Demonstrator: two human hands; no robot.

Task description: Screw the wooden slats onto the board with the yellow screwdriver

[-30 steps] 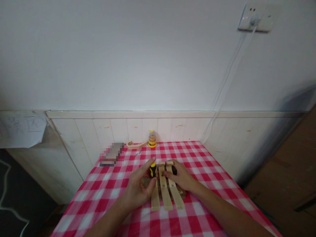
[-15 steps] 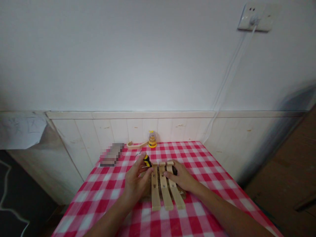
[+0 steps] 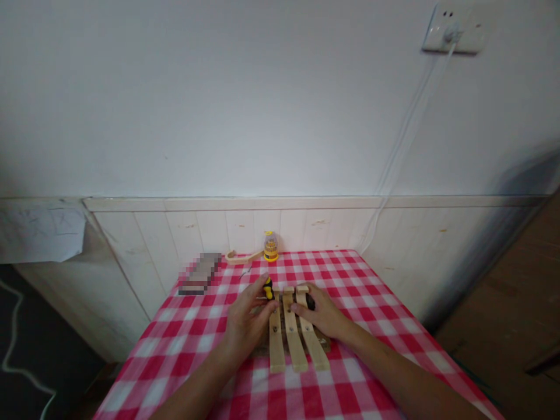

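Observation:
My left hand (image 3: 245,319) is closed around a small yellow-and-black screwdriver (image 3: 268,288), held upright at the upper end of the leftmost of three pale curved wooden strips (image 3: 277,353). Screw heads show on the strips, which lie side by side across a brown wooden board (image 3: 324,341). The screwdriver's tip is hidden by my fingers. My right hand (image 3: 322,314) grips the wooden assembly from the right, thumb over the middle strip and fingers behind the right one. A small black part (image 3: 310,301) shows beside that hand; its kind is unclear.
A red-and-white checked cloth (image 3: 332,268) covers the table. At the back stand a yellow screwdriver-bit container (image 3: 270,248) and a hooked wooden piece (image 3: 238,258). A pixelated flat object (image 3: 200,275) lies back left. A thin dark item (image 3: 245,273) lies nearby.
My left hand has shifted slightly right and the screwdriver has turned from leaning left to nearly upright. My right hand stays on the wooden assembly.

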